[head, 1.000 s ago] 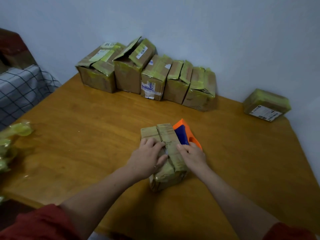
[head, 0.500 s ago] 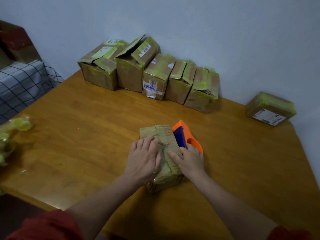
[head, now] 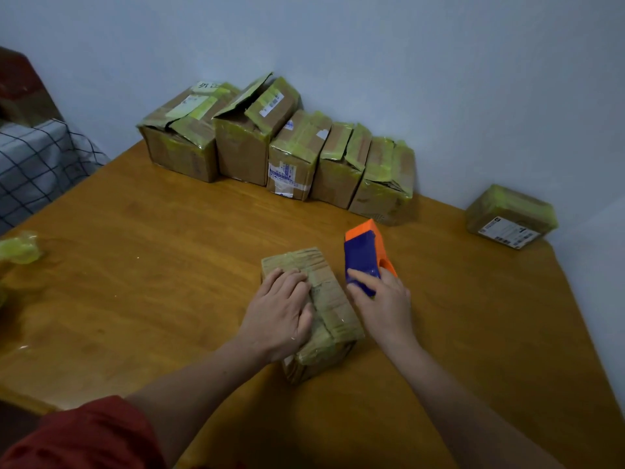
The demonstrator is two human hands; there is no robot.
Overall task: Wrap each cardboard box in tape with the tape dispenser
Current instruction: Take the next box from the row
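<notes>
Box (head: 333, 309) is sat around the middle of the table (head: 152, 282), a bit towards the near edge, and it's already banded in greenish tape. It's pinned down by the left hand (head: 280, 313), which is laid flat on top with fingers straight and together. Just beside it on the right, the orange and blue dispenser (head: 360, 252) is gripped at its near end by the right hand (head: 385, 302), with fingers curled onto the blue part. A row of boxes (head: 294, 157) is lined up along the far edge. A lone box (head: 510, 214) is parked at the far right corner, and tape scraps (head: 20, 247) are left at the left edge.
</notes>
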